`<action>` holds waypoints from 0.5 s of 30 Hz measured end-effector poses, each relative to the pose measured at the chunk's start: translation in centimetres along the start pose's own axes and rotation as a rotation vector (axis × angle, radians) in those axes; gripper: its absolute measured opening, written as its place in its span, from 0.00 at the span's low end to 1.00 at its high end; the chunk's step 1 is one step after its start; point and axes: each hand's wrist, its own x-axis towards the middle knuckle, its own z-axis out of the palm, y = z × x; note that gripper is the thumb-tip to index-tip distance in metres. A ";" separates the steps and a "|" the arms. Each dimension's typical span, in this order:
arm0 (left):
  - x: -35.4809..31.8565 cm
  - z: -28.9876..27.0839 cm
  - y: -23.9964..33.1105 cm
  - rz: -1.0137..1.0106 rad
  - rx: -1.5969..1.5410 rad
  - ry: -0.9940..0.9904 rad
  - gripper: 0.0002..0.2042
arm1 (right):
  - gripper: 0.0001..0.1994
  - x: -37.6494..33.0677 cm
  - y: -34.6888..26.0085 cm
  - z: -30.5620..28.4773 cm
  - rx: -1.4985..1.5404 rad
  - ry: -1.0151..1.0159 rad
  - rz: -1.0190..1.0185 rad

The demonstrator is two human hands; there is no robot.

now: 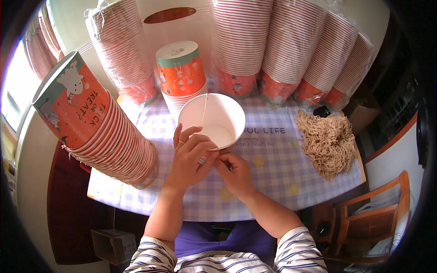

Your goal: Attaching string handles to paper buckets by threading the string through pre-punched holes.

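Observation:
A white-lined paper bucket (230,116) sits near the middle of the table, its mouth tilted toward me. A thin cord (204,109) runs from its far rim down across the opening toward my left hand. My left hand (193,157), with a ring on one finger, closes over the near rim of the bucket. Just right of it, my right hand (234,173) pinches its thumb and fingers together against the outside of the near rim. What lies between those fingertips is hidden. On the right of the table is a tangled heap of tan cords (327,141).
A tall leaning stack of orange printed buckets (102,118) stands at the left. Behind is a short upside-down stack (181,75). Several plastic-wrapped stacks (293,45) line the back. A checked cloth (268,173) covers the table. A wooden chair (373,214) stands at the right.

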 end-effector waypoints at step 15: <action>-0.3 0.5 -0.9 0.047 0.010 0.012 0.07 | 0.04 0.5 0.4 -0.1 0.008 0.008 0.056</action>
